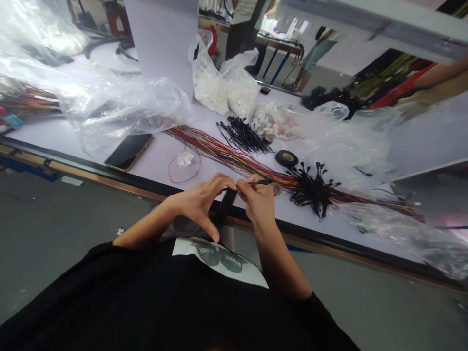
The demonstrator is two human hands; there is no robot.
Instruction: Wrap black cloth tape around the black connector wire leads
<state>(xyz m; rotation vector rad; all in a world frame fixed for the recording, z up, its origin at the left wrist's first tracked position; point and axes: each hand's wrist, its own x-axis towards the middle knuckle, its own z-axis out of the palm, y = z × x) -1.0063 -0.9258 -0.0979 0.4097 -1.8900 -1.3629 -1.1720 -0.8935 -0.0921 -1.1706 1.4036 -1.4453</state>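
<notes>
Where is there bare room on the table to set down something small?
The table is bare between the phone and the red wire, and narrowly between the right hand and the front black cables. Bags crowd it behind the coloured wires.

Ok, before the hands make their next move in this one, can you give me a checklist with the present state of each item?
1. Both hands in view: ok; left hand and right hand are at the near table edge, fingertips close together.
2. What the fingertips hold: cannot tell; too small and blurred.
3. Phone apart from the hands: ok; it lies beyond the left hand, off to the left.
4. Table clear just beyond the hands: not ok; a bundle of wires runs across there.
5. Tape roll free of both hands: ok; it lies on the table beyond the right hand.
</notes>
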